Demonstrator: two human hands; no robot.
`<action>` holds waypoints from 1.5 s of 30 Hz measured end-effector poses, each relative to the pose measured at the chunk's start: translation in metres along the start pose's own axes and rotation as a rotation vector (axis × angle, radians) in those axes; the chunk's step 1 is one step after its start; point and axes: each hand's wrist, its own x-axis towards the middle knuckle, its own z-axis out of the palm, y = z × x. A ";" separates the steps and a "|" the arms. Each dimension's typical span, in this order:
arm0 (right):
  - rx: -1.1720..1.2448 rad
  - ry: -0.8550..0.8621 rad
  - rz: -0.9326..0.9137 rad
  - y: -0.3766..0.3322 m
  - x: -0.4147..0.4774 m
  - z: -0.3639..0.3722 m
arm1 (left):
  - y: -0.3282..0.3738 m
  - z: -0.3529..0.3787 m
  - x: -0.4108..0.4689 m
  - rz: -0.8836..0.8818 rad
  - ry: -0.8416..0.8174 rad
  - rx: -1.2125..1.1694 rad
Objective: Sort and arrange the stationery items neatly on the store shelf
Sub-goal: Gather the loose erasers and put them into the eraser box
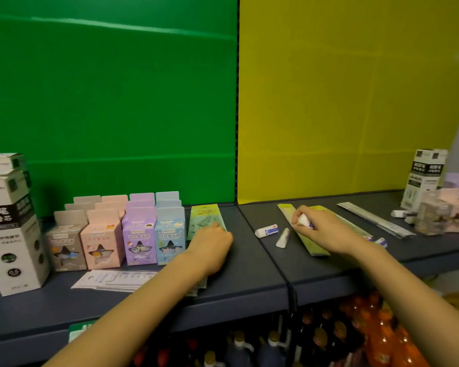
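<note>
From my remote seat I see the left hand (212,247) lying palm down on a stack of green packs (206,215) near the middle of the shelf (249,276), its fingers flat on the top pack and gripping nothing. The right hand (321,226) pinches one white eraser (304,220) between thumb and fingertips, just above two loose green packs (309,245) that lie slanted on the right half of the shelf. Between the hands I count two loose erasers (266,230) on the shelf, one with a blue label and one plain white, just beside each other, and a third eraser (381,241) peeks out behind the right wrist. Left of the left hand I count four small boxes (139,239) in the front row, grey, pink, purple and blue, touching side by side, with the tabs of further rows behind them. Two tall white-and-black boxes (11,234) stand at the far left and one more tall box (425,178) at the far right. One white flat pack (114,279) lies in front of the small boxes, and one long silver pack (374,219) lies right of the right hand. The far-right cluster is too blurred to count
</note>
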 end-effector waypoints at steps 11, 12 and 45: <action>-0.204 -0.249 -0.332 0.016 0.031 0.016 | 0.016 -0.008 0.005 -0.149 -0.003 -0.622; -0.204 -0.239 -0.356 0.017 0.032 0.017 | 0.018 -0.010 0.008 -0.153 0.007 -0.676; 0.460 -0.080 -0.459 -0.069 -0.011 0.001 | -0.022 -0.068 -0.103 -0.339 0.179 -0.451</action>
